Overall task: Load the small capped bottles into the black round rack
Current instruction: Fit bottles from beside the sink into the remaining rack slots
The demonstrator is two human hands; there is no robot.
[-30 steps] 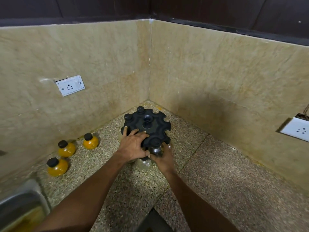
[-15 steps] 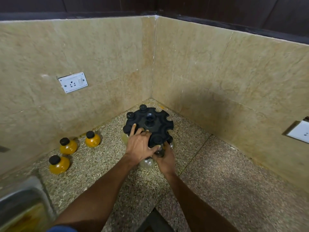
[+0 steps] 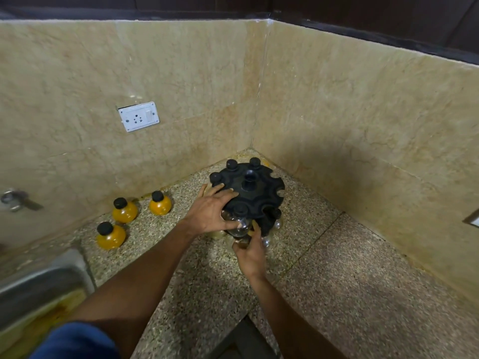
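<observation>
The black round rack (image 3: 256, 189) stands in the counter's corner, with capped bottles hanging in several of its edge slots. A clear bottle (image 3: 239, 222) with a black cap sits in the front slot. My left hand (image 3: 210, 211) rests on the rack's left top with fingers spread and straight, its thumb against that clear bottle. My right hand (image 3: 250, 253) is just below the rack's front edge, fingers curled up round the bottom of the clear bottle. Three orange bottles with black caps stand loose on the counter at the left (image 3: 124, 210), (image 3: 160, 204), (image 3: 111, 235).
Marble walls close in behind and to the right of the rack. A steel sink (image 3: 39, 283) lies at the lower left, a tap (image 3: 15, 199) above it. A white socket (image 3: 138, 116) is on the left wall. A dark object (image 3: 241, 340) sits at the bottom edge.
My right hand has dropped lower under the rack's front slot. My left hand stays on the rack top, fingers spread wider. The view has shifted, so the rack appears more central.
</observation>
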